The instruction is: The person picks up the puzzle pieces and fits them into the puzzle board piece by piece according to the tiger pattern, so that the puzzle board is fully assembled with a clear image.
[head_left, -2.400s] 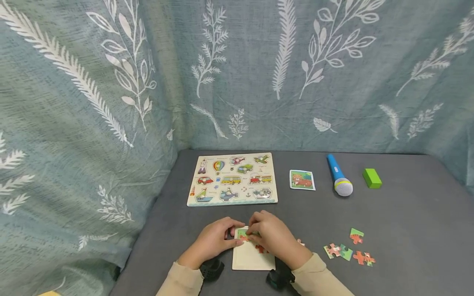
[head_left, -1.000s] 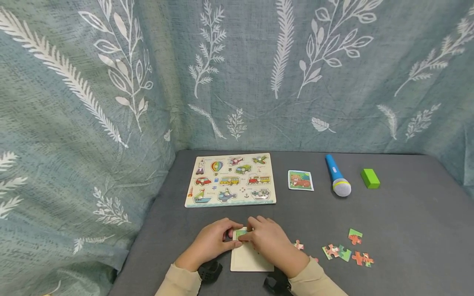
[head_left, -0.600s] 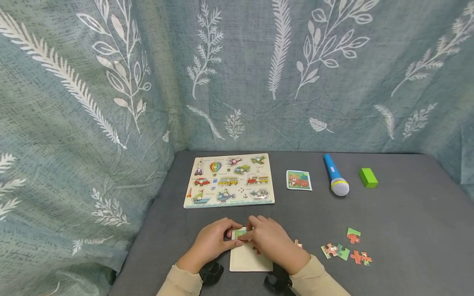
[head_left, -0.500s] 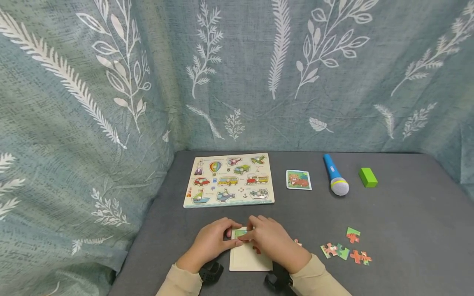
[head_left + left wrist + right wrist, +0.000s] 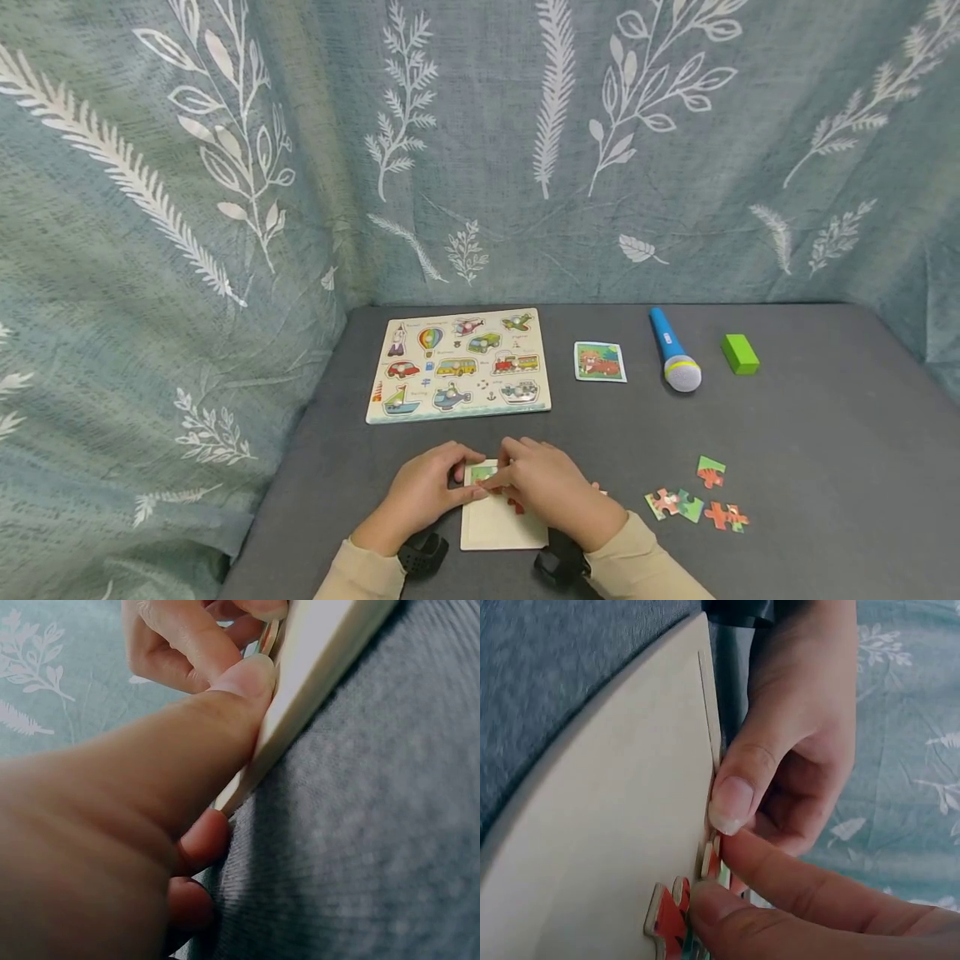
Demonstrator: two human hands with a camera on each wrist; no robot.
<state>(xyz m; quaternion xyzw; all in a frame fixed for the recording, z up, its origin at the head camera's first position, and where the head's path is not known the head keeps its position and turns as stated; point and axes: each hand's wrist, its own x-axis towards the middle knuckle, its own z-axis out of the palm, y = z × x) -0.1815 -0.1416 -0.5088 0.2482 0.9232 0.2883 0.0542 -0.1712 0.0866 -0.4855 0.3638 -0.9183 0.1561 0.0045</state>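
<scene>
A small pale wooden puzzle tray (image 5: 502,533) lies at the table's near side. My left hand (image 5: 420,492) grips its upper left edge, thumb on the frame (image 5: 296,697) and fingers along the outer side. My right hand (image 5: 547,487) reaches over the upper part, its thumb and index finger pinching a red-orange jigsaw piece (image 5: 711,859) close to the left thumb. Another red jigsaw piece (image 5: 667,919) stands slightly raised from the tray beside the right fingertips. A green piece (image 5: 480,473) shows in the upper left corner, partly covered by fingers.
Several loose jigsaw pieces (image 5: 663,502) lie to the right, one half hidden by the right wrist. Farther back are a vehicle peg board (image 5: 461,367), a picture card (image 5: 600,362), a blue toy microphone (image 5: 678,354) and a green block (image 5: 741,354). A patterned curtain (image 5: 480,150) hangs behind.
Since the earliest frame, the right fingers have lowered onto the tray's upper left part. The left hand keeps its hold. The whole head view has shifted slightly.
</scene>
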